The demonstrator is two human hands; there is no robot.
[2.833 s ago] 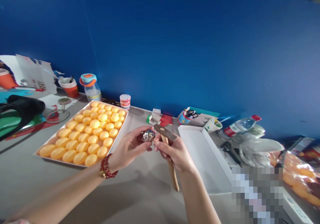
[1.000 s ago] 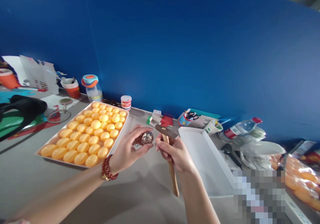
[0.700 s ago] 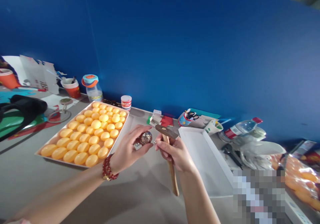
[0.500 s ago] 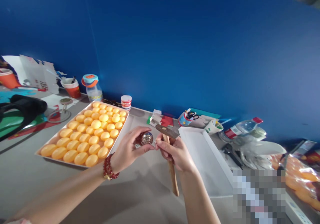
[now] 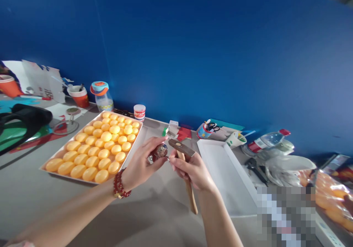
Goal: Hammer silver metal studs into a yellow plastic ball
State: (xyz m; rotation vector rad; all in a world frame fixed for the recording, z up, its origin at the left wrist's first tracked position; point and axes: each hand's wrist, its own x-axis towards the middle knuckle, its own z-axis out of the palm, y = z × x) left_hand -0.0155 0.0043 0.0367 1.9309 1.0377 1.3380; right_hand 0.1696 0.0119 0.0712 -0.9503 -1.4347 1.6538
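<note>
My left hand (image 5: 146, 160), with red bead bracelets at the wrist, is wrapped round a shiny, dark reddish metallic ball (image 5: 161, 150). Close on its right, my right hand (image 5: 190, 168) holds a hammer (image 5: 191, 195) by its wooden handle, the metal head up and the handle end pointing down. Its thumb and forefinger also pinch a tiny shiny piece (image 5: 168, 159) beside my left thumb; what it is cannot be made out. Both hands are above the grey table (image 5: 154, 217).
A tray (image 5: 40, 169) of orange balls lies left, a white tray (image 5: 231, 177) right. Along the blue wall stand a capped bottle (image 5: 102, 98), a small tub (image 5: 139, 112) and a pen cup (image 5: 203, 131). A clear bottle (image 5: 266, 142) and plastic bags (image 5: 286, 168) lie far right.
The ball has turned and tilted slightly in my left hand. The hammer head has shifted a little left and down, and my right fingertips have moved slightly left toward my left thumb.
</note>
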